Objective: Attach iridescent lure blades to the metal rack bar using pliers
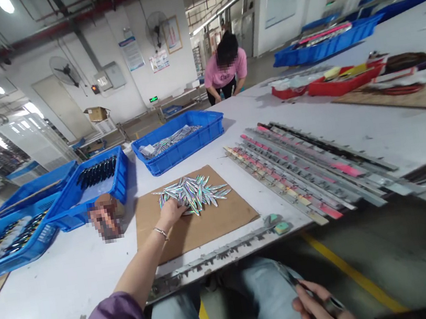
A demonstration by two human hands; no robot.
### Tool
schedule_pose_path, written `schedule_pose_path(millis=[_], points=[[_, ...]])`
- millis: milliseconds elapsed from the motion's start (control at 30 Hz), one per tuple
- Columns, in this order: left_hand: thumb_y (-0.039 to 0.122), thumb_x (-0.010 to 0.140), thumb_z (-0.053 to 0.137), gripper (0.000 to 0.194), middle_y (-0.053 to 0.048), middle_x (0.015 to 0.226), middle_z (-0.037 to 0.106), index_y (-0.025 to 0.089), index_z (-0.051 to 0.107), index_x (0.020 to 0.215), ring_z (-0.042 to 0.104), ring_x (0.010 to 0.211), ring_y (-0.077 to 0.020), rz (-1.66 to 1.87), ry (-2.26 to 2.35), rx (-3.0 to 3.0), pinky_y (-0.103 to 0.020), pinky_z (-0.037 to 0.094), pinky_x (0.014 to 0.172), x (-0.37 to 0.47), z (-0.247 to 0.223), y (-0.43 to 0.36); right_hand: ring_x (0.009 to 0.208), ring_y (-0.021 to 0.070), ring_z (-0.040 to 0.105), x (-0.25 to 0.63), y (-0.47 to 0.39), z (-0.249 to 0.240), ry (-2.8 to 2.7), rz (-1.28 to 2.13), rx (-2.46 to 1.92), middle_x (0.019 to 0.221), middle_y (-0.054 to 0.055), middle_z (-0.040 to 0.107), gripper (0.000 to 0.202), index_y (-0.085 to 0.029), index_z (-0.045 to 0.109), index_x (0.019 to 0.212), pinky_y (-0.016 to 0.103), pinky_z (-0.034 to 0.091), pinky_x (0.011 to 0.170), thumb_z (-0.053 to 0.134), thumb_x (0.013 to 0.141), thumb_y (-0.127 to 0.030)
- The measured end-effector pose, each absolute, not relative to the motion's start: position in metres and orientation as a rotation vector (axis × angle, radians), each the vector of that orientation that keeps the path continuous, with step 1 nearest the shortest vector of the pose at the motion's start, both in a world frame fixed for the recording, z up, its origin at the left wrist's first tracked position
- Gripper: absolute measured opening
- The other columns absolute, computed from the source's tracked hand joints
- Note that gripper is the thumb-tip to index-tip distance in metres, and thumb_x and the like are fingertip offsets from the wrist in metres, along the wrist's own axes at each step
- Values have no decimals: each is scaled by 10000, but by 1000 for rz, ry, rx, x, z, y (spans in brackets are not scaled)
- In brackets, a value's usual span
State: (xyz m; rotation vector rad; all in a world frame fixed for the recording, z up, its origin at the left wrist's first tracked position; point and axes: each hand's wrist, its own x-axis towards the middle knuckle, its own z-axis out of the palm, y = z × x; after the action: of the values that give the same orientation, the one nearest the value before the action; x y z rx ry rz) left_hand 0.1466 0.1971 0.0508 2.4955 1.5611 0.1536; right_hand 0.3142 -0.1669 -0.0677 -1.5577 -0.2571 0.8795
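A pile of slim, shiny silver pieces (199, 190), pointed at the ends and rainbow-tinted, lies on a brown cardboard sheet (222, 227). My left hand (171, 211) reaches into the pile's near left edge with curled fingers. Its fingertips are partly hidden, so whether a piece is between them does not show. Low over my lap, my right hand (323, 307) is closed around a slim metal hand tool (292, 279) with a narrow tip pointing up and left. Along the table's front edge lies a metal rail (218, 254) with small clips and a greenish pad at its right end.
Several clipped metal rails (297, 169) with pink strips lie to the right. A blue bin (188, 150) of silver pieces stands behind the cardboard; another blue bin (120, 178) holds dark pieces. Red trays (339, 86) sit farther back. A person in pink (226, 68) bends beyond the table.
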Motion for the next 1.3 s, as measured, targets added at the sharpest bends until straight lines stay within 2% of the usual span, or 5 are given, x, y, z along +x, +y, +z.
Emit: schedule_pose_path(millis=[367, 567, 800, 1033, 1300], points=[[152, 883, 493, 220, -129, 867, 734, 146, 712, 893, 688, 833, -254, 187, 1555, 2591, -308, 433, 744, 133, 82, 171, 540, 163, 524, 315, -162, -61, -249, 852, -1480, 602, 14, 644, 751, -164, 626, 1053, 291, 407, 531, 742, 648, -785], [289, 804, 582, 153, 9, 623, 616, 165, 671, 794, 565, 596, -148, 295, 1177, 2422, -241, 371, 594, 129, 81, 149, 540, 131, 495, 313, -148, -29, -171, 903, -1244, 623, 10, 636, 626, -181, 636, 989, 263, 386, 531, 810, 663, -687], [429, 895, 527, 316, 9, 571, 586, 196, 546, 682, 565, 562, -142, 450, 1128, 2309, -254, 385, 603, 150, 62, 112, 579, 154, 556, 312, -125, -34, -355, 883, -1264, 677, 17, 649, 595, -183, 615, 1077, 280, 439, 571, 697, 794, -699], [482, 975, 522, 324, -35, 773, 682, 179, 618, 914, 647, 704, -159, 684, 680, 1937, -273, 512, 710, 213, 38, 50, 816, 260, 707, 312, -118, -45, -1012, 304, -1864, 937, 79, 749, 332, -233, 571, 1252, 355, 469, 669, 426, 1034, -437], [437, 995, 522, 307, -44, 848, 695, 176, 671, 933, 632, 771, -155, 759, 646, 2091, -265, 491, 749, 229, 20, 46, 698, 226, 631, 310, -118, -52, -1448, -431, -2192, 817, 61, 673, 303, -169, 565, 1304, 378, 405, 694, 458, 1021, -170]])
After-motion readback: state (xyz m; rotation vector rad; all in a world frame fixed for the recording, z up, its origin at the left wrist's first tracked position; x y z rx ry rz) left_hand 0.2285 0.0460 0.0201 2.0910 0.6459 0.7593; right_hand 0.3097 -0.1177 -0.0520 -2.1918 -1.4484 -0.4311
